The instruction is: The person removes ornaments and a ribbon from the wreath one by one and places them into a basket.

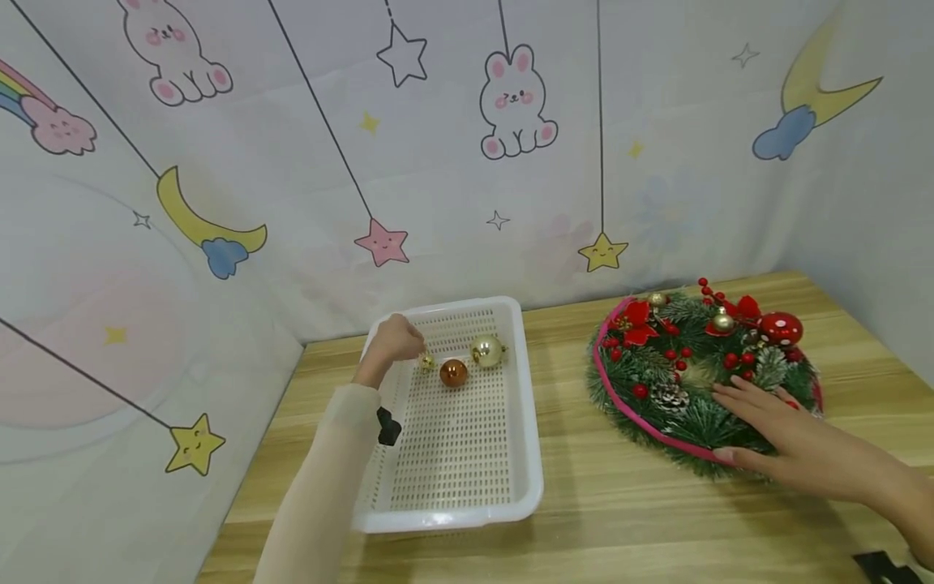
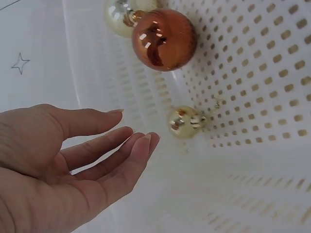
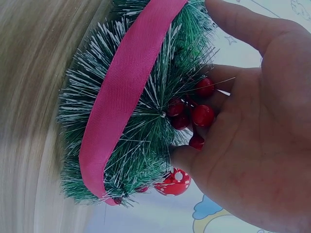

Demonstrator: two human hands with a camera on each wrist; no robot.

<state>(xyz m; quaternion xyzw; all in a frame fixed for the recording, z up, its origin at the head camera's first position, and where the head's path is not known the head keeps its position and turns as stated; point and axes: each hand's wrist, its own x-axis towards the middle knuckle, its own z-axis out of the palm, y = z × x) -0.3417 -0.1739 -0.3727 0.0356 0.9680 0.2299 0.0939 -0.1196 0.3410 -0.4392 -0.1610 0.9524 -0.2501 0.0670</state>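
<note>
The left hand (image 1: 396, 339) had loosely bent fingers, tips slightly apart; the small gold bauble (image 2: 181, 122) lay just beyond them in the white basket (image 1: 531, 454). The right hand (image 1: 795, 442), thumb spread from extended fingers, rested on the wreath (image 1: 679, 418) beside red berries (image 3: 202, 115).

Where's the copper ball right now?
In the head view, the copper ball sits in the white basket left of the wreath, between the small gold ball and the larger pale gold ball on its right.
</note>
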